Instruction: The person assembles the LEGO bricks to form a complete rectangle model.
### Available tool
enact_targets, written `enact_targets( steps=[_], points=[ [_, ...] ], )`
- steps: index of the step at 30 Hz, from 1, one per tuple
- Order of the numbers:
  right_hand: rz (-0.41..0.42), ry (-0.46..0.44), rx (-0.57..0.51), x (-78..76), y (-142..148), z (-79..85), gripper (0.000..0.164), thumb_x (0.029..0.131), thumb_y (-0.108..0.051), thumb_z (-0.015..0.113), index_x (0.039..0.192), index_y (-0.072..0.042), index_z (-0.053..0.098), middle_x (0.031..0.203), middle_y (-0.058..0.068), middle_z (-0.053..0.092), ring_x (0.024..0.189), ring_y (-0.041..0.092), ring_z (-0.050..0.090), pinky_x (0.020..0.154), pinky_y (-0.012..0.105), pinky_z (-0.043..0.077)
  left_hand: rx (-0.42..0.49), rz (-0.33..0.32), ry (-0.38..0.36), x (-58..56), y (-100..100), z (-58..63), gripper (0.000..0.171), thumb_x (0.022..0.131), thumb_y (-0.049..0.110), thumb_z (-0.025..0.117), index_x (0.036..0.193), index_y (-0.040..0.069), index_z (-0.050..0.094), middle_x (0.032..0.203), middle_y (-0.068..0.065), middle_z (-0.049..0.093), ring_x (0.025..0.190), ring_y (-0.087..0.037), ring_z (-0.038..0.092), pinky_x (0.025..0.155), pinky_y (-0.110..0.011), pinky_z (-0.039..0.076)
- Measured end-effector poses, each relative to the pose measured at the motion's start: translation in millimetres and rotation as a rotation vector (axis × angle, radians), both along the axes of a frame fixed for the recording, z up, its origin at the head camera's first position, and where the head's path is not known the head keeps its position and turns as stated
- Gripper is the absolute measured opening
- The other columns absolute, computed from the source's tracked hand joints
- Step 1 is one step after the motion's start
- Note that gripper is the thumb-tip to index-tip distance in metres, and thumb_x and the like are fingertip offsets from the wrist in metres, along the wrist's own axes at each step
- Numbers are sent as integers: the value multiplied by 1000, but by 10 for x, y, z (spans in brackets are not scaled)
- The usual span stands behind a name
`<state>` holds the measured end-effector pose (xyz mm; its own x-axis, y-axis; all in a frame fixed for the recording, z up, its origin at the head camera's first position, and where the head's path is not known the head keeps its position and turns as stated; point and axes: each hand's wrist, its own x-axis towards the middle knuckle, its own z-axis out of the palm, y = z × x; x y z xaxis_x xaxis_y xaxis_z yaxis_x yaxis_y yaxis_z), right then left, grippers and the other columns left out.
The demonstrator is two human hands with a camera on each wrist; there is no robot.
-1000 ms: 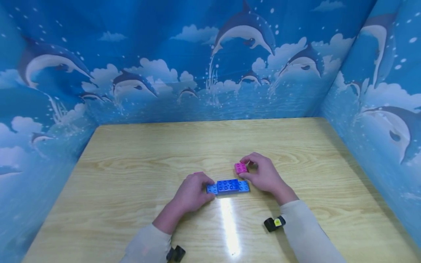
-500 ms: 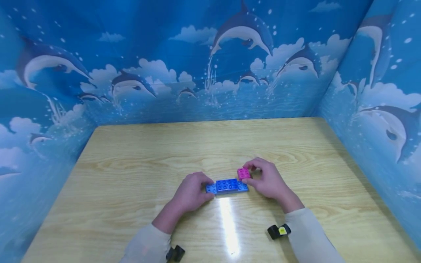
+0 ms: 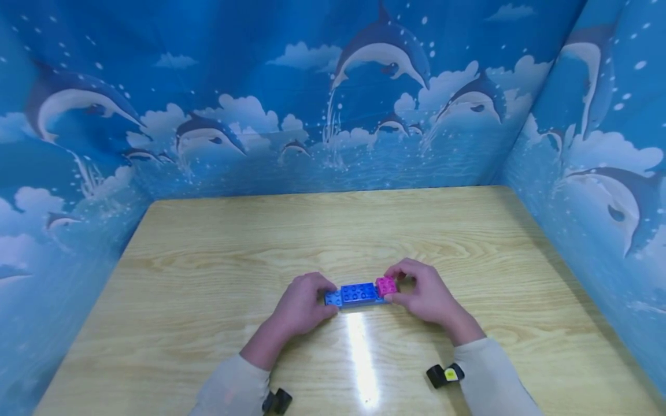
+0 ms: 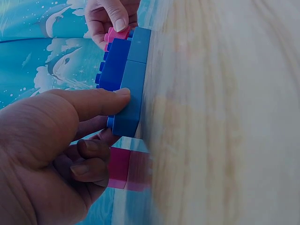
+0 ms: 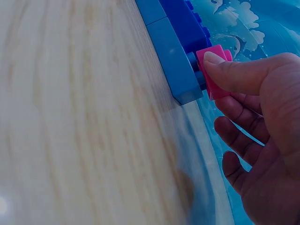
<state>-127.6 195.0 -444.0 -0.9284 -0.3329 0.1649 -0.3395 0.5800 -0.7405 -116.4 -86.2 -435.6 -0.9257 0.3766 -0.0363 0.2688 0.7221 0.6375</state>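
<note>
Two light blue bricks (image 4: 133, 79) lie end to end on the table, with a dark blue brick (image 3: 358, 293) across the middle on top. My left hand (image 3: 307, 304) pinches the left end of this row between thumb and fingers. A pink brick (image 3: 386, 286) is held between the thumb and index finger of my right hand (image 3: 426, 292), over the row's right end. In the right wrist view, light blue studs (image 5: 194, 65) show beside the slightly tilted pink brick, right at its underside. The other fingers of my right hand hang loosely curled.
A second pink brick (image 4: 119, 168) stands on the table beyond my left hand, hidden by it in the head view. The wooden table (image 3: 250, 237) is bordered by a dolphin-print curtain (image 3: 291, 115). Black wrist devices (image 3: 444, 375) sit at both sleeves.
My right hand has brought the pink brick down toward me, from behind the row to over its right end. My left hand keeps its grip on the left end.
</note>
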Motion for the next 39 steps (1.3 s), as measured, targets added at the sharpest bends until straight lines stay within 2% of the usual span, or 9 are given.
enact_targets(
  steps=[10, 24, 33, 39],
  points=[
    [29, -14, -7, 13, -19, -22, 37, 71, -14, 91, 101, -21, 72, 94, -12, 64, 91, 18, 60, 81, 41, 51, 11, -2, 4, 0, 2, 5, 34, 77, 18, 86, 108, 8, 75, 103, -1, 68, 99, -21, 61, 89, -41, 51],
    [77, -30, 8, -27, -59, -4, 36, 70, -12, 90, 99, -23, 72, 97, -14, 64, 95, 11, 59, 92, 41, 48, 3, -7, -7, -15, 6, 16, 33, 79, 17, 86, 108, 7, 75, 103, -1, 69, 98, -20, 62, 89, -40, 51],
    [83, 28, 81, -35, -77, -68, 35, 70, -20, 91, 99, -22, 72, 93, -16, 63, 89, 9, 59, 86, 37, 50, -17, 1, -15, -13, 13, 18, 33, 79, 18, 86, 108, 8, 75, 102, 0, 68, 97, -19, 62, 87, -38, 52],
    [61, 56, 55, -26, -76, -105, 37, 68, -19, 93, 99, -22, 73, 93, -16, 63, 90, 8, 59, 87, 37, 50, -25, 3, -10, -14, 17, 25, 33, 79, 18, 86, 108, 9, 75, 102, 0, 68, 96, -19, 62, 87, -38, 52]
  ],
)
